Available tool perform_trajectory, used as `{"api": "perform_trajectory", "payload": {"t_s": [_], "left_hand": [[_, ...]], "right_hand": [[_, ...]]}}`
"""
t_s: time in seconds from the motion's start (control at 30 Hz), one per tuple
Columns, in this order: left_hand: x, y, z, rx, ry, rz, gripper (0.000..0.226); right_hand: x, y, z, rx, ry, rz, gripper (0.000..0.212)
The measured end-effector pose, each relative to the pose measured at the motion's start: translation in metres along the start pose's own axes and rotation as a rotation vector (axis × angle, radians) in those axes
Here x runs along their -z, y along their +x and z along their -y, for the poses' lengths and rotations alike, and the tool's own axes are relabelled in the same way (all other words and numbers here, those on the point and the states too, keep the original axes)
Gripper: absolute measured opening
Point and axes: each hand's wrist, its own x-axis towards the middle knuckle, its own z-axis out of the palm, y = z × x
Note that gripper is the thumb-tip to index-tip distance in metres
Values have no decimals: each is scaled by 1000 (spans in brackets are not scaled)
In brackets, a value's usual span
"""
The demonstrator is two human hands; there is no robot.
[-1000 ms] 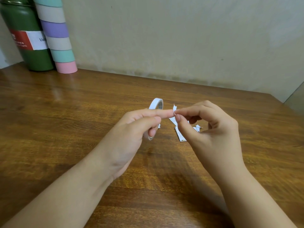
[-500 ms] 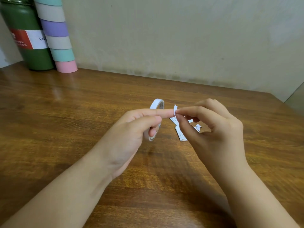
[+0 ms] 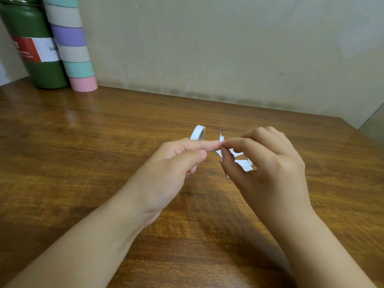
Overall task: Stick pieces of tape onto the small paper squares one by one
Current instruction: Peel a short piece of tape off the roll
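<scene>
While the tape roll (image 3: 198, 133) is held up off the table (image 3: 104, 142) in the left hand (image 3: 166, 169), w/ fingers curled thru and round it and the index finger stretched out straight, a short white tape piece (image 3: 222, 139) is pinched betw. thumb and forefinger of the right hand (image 3: 268, 165). That piece stands upright just at the left fingertip, touching or nearly so. Step in hand, as judged: a bit of tape is being pulled or torn free of the roll; whether it is fully detached can't be told. Next move prob. calls for the piece to be separated cleanly, then pressed flat onto one paper square w/o folding onto itself.

Small paper squares (image 3: 242, 163) are seen lying on the table just below and behind the right hand, partly hidden; thin, white, faint print, some edges curled. Roll: narrow, white, ring-shaped, matte. Table: glossy brown wood grain. At far left corner a green bottle (image 3: 35, 65) and a stack of pastel rings (image 3: 72, 44) are stood vs. a plain wall.
</scene>
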Motion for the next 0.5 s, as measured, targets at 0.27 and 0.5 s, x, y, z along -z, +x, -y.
{"api": "perform_trajectory", "payload": {"t_s": [0.27,0.5], "left_hand": [[1,1,1,-16,-6,-27,34],[2,2,0,-38,-55,-17,34]], "right_hand": [[2,1,2,-166,198,30,6],[5,2,3,-217,257,46,3]]}}
